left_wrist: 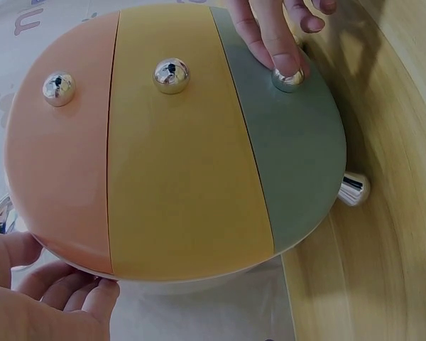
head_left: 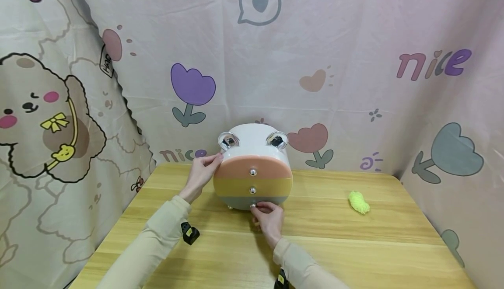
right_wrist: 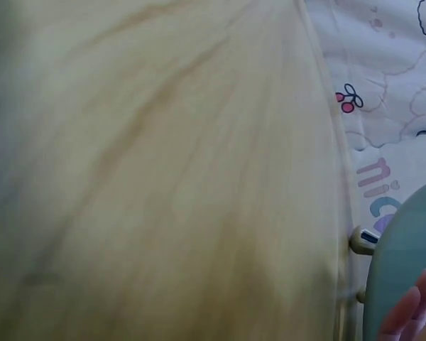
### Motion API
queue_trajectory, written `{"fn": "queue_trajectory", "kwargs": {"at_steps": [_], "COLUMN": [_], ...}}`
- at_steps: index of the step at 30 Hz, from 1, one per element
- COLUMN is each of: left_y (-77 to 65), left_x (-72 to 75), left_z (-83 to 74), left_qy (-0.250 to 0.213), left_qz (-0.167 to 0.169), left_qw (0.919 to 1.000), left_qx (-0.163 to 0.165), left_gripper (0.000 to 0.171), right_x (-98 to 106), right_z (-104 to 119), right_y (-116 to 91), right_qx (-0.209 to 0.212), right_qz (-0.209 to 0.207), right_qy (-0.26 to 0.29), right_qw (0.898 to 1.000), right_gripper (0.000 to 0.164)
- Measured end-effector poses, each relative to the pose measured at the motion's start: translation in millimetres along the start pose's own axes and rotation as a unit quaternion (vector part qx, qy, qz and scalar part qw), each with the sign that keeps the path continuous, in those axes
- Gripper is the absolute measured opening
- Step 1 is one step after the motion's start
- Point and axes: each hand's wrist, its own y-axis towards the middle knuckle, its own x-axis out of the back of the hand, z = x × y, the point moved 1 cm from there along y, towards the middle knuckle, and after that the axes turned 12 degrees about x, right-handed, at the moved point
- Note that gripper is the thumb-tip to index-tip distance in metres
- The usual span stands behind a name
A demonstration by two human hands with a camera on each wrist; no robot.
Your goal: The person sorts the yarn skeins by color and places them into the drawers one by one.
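Observation:
A rounded chest of drawers (head_left: 253,162) shaped like an animal's head, with shiny round eyes, stands on the table. Its front has a peach drawer (left_wrist: 64,156), a yellow drawer (left_wrist: 181,163) and a grey-green drawer (left_wrist: 291,163), each with a silver knob. My left hand (head_left: 202,171) holds the chest's upper left edge with bent fingers, the thumb higher up in the head view. At the lowest drawer, my right hand (head_left: 269,220) pinches the silver knob (left_wrist: 287,81) between thumb and fingers. The drawer fronts sit flush with each other. Only some right fingertips (right_wrist: 405,312) show in the right wrist view.
A bright yellow-green fuzzy bundle (head_left: 358,202) lies on the wooden table (head_left: 338,254) to the right. Printed cloth (head_left: 252,61) hangs behind the table and along its sides. Small silver feet (left_wrist: 353,189) carry the chest.

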Motion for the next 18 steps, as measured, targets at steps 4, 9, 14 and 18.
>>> {"fn": "queue_trajectory", "kwargs": {"at_steps": [4,9,14,18], "left_y": [-1.0,-1.0,-0.6,-0.1], "left_x": [0.8,1.1,0.6,0.3], "left_z": [-0.4,-0.6,-0.3,-0.2], "left_qy": [-0.004,-0.005,0.000,0.002], "left_qz": [0.002,0.002,-0.001,-0.002], "left_qw": [1.0000,1.0000,1.0000,1.0000], "left_qx": [0.000,0.000,-0.002,-0.001], "left_gripper": [0.041,0.041,0.040,0.040], "right_x": [-2.8,-4.9,-5.2,-5.4], "right_z": [-1.7,-2.5,-1.6,-1.6], "right_y": [-1.5,-2.8,-3.6,-3.3], "right_qx": [0.002,0.011,0.045,0.073], "right_qz": [-0.015,-0.028,-0.048,-0.061], "right_qy": [-0.003,-0.006,-0.047,-0.082], "right_qw": [1.000,1.000,0.997,0.992], "right_gripper": [0.021,0.020,0.017,0.013]}}
